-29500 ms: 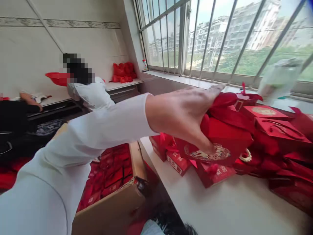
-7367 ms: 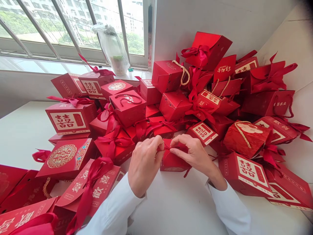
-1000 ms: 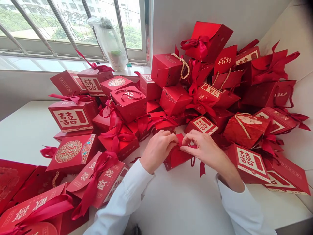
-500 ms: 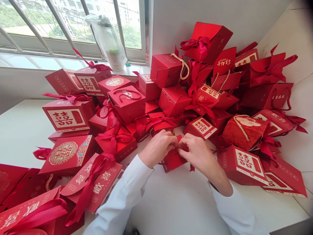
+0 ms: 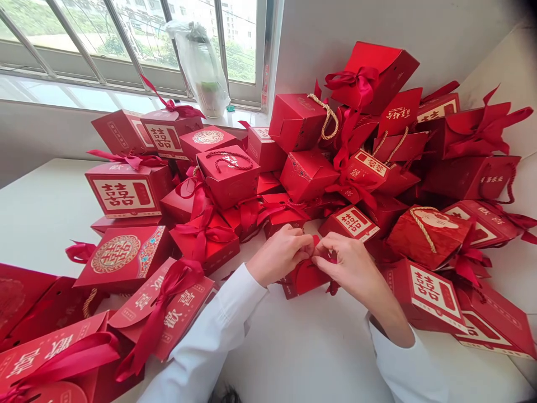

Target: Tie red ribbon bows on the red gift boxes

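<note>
1. Hands: left hand (image 5: 280, 254) and right hand (image 5: 353, 277) are together, fingertips meeting over the top of a small red gift box (image 5: 302, 281); both seem to be pinching it at a thin red ribbon (image 5: 333, 287), but the fingers hide the exact grip; white shirt sleeves (image 5: 210, 330) cover both forearms up to the wrists on the left arm, the right forearm showing bare above its cuff.
2. Box: sits on the white table (image 5: 289, 347) right at the front edge of the heap, under the hands and tilted on its base; much of its top is hidden by the fingers; ribbon end hangs at its right side.
3. Nearby: a heap of red gift boxes (image 5: 302, 174) fills the table behind the hands; many have red satin bows (image 5: 202, 232) or gold rope handles (image 5: 327, 115); a box with a white double-happiness label (image 5: 348, 223) sits just beyond the right hand; a box with a round gold medallion (image 5: 119, 254) lies well left.
4. Back: a clear plastic bag (image 5: 201, 67) stands on the sill by a barred window (image 5: 239, 39); buildings and trees show outside.
</note>
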Demonstrator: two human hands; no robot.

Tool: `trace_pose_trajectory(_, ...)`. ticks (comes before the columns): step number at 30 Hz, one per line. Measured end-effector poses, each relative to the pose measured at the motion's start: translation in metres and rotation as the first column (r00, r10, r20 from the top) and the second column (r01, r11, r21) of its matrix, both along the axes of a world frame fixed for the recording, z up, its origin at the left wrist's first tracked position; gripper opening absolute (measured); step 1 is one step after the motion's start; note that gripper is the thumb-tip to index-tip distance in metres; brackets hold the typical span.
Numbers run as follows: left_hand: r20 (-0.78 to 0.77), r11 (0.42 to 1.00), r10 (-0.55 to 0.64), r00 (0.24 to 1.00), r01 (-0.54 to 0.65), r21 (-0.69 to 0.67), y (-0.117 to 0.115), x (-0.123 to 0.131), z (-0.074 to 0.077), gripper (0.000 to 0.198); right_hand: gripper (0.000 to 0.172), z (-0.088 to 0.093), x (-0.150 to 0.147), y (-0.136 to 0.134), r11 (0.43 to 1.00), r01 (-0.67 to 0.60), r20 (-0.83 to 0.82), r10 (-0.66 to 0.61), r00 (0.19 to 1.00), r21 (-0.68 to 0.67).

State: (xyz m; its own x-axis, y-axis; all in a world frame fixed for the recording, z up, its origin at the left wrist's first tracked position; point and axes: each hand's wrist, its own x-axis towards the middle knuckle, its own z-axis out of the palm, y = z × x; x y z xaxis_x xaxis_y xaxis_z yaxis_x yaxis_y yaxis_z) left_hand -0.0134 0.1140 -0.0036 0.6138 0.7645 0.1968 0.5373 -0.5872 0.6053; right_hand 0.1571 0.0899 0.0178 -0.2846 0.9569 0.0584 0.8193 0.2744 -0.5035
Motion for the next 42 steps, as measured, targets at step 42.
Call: trace_pose_trajectory(42, -0.009, 0.982, 0.109, 0.994, -0.109, -0.156, -0.009, 0.002, 0.0, 0.014, 0.01, 0.016, 0.029, -0.005, 0.971, -0.063, -0.22, 0.011, 0.975, -0.232)
